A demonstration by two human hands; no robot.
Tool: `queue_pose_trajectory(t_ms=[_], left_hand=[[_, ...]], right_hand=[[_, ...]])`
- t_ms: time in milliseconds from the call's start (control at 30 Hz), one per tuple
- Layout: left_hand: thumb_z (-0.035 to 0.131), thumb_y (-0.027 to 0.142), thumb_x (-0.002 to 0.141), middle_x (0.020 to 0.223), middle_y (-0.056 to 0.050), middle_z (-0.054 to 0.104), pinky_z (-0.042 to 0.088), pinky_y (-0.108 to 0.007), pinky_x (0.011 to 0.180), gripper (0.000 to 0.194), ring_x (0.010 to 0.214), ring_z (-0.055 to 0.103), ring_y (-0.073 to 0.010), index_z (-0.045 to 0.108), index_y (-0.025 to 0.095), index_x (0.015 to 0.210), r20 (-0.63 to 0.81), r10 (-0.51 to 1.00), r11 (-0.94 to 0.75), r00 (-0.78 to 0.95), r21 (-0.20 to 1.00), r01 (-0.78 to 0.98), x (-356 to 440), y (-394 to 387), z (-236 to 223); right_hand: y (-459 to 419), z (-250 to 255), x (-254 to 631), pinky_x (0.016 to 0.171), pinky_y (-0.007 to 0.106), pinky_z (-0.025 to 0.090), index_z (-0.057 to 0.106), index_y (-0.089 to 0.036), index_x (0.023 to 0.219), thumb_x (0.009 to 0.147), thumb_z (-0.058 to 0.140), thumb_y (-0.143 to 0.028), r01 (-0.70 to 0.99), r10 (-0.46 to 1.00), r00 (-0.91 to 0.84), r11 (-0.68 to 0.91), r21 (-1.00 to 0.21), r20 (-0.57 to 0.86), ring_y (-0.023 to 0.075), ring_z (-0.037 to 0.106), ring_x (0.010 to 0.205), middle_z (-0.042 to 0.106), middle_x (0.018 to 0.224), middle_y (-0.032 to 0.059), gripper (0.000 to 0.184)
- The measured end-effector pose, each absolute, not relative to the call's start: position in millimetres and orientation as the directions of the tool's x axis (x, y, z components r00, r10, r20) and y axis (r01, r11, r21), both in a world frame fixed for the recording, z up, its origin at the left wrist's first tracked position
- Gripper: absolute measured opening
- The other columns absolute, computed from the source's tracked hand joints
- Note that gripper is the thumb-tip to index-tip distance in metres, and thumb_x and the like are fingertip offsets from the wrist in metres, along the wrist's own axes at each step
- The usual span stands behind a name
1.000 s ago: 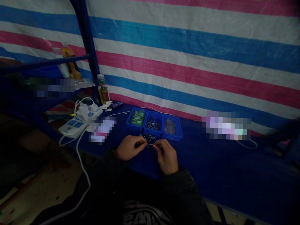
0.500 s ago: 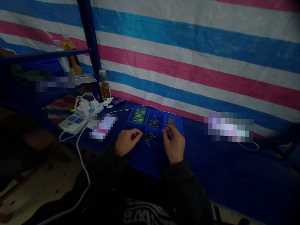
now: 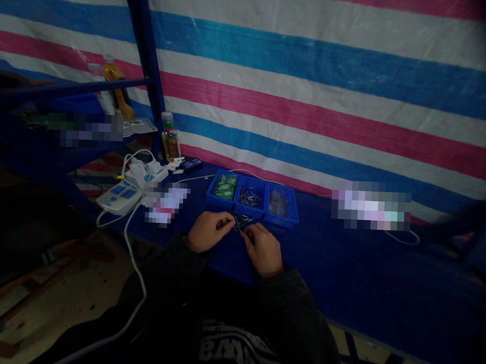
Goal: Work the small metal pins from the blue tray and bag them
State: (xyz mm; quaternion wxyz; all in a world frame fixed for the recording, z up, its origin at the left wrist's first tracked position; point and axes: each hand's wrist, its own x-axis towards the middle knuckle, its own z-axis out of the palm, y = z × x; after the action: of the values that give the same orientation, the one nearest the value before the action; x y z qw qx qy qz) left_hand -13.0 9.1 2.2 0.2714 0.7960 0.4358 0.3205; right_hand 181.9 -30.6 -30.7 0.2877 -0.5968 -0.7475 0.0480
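A small pile of thin, dark metal pieces [image 3: 242, 220], screw-like or pin-like, lies on the blue table in front of three joined blue bins. My left hand [image 3: 209, 231] is closed in a pinch at the left edge of this pile; what its fingertips hold is too small to make out. From the right, my right hand [image 3: 263, 248] pinches at the pile's near edge, its fingertips touching or almost touching the pieces. Similar metal pieces fill the middle bin [image 3: 250, 212]. Green pieces lie in the left bin [image 3: 220, 204], and small translucent pieces in the right bin [image 3: 282, 221].
Left of the bins are a blurred-out phone-like object [image 3: 167, 204], white power strips [image 3: 119, 198] with cords, and a bottle [image 3: 171, 141] beside the blue frame post [image 3: 146, 54]. A blurred-out bright object [image 3: 371, 206] lies at the right. Striped sheeting [image 3: 311, 88] hangs behind.
My right hand has moved from the front of the right bin down and left to the metal pile, uncovering that bin. My left hand has shifted slightly right.
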Motion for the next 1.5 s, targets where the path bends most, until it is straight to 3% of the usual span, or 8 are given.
queue_pose_trajectory(t_ms=[233, 400, 633, 900, 1200, 1500], left_hand=[[0.057, 0.032, 0.096, 0.065, 0.001, 0.069, 0.040, -0.019, 0.056, 0.022, 0.054, 0.058, -0.0106, 0.073, 0.018, 0.090, 0.280, 0.849, -0.498, 0.447, 0.708, 0.501, -12, 7, 3], [0.057, 0.032, 0.096, 0.065, 0.001, 0.069, 0.040, -0.019, 0.056, 0.022, 0.055, 0.059, -0.0109, 0.074, 0.018, 0.093, 0.283, 0.845, -0.502, 0.455, 0.712, 0.491, -12, 7, 5], [0.062, 0.031, 0.094, 0.067, 0.001, 0.070, 0.040, -0.019, 0.056, 0.028, 0.056, 0.059, -0.0107, 0.072, 0.019, 0.117, 0.248, 0.818, -0.511, 0.520, 0.729, 0.456, -11, 5, 5], [0.060, 0.033, 0.096, 0.070, -0.001, 0.070, 0.039, -0.020, 0.058, 0.024, 0.059, 0.057, -0.0112, 0.077, 0.017, 0.092, 0.278, 0.757, -0.579, 0.592, 0.705, 0.409, -11, 2, 9], [0.059, 0.030, 0.097, 0.074, -0.002, 0.072, 0.040, -0.021, 0.060, 0.022, 0.063, 0.060, -0.0123, 0.076, 0.017, 0.095, 0.294, 0.743, -0.597, 0.602, 0.698, 0.396, -11, 1, 9], [0.058, 0.028, 0.097, 0.075, -0.002, 0.072, 0.042, -0.021, 0.062, 0.022, 0.064, 0.061, -0.0125, 0.077, 0.017, 0.093, 0.314, 0.744, -0.605, 0.590, 0.692, 0.394, -10, 0, 9]], right_hand=[[-31, -34, 186, 0.057, 0.027, 0.036, 0.061, -0.023, 0.084, 0.095, 0.058, -0.020, 0.861, 0.892, -0.014, 0.240, -0.449, 0.451, 0.0169, 0.061, 0.070, 0.066, 0.086, 0.0029, 0.012], [-33, -31, 192, 0.068, 0.029, 0.043, 0.061, -0.022, 0.090, 0.099, 0.051, -0.026, 0.809, 0.832, 0.060, 0.283, -0.515, 0.551, 0.0196, 0.063, 0.078, 0.067, 0.087, 0.0052, 0.014], [-38, -26, 188, 0.075, 0.030, 0.049, 0.061, -0.022, 0.093, 0.102, 0.047, -0.028, 0.703, 0.818, -0.016, 0.418, -0.575, 0.575, 0.0192, 0.066, 0.081, 0.068, 0.088, 0.0050, 0.017], [-42, -22, 186, 0.076, 0.029, 0.050, 0.061, -0.022, 0.093, 0.100, 0.049, -0.023, 0.649, 0.810, -0.107, 0.496, -0.577, 0.577, 0.0181, 0.067, 0.080, 0.068, 0.086, 0.0040, 0.014], [-40, -27, 186, 0.083, 0.031, 0.054, 0.064, -0.023, 0.101, 0.101, 0.047, -0.025, 0.620, 0.821, -0.166, 0.517, -0.590, 0.546, 0.0196, 0.069, 0.089, 0.070, 0.098, 0.0063, 0.017], [-40, -25, 186, 0.084, 0.031, 0.052, 0.063, -0.023, 0.095, 0.102, 0.045, -0.026, 0.659, 0.840, -0.141, 0.475, -0.584, 0.524, 0.0198, 0.068, 0.086, 0.069, 0.094, 0.0057, 0.020]])
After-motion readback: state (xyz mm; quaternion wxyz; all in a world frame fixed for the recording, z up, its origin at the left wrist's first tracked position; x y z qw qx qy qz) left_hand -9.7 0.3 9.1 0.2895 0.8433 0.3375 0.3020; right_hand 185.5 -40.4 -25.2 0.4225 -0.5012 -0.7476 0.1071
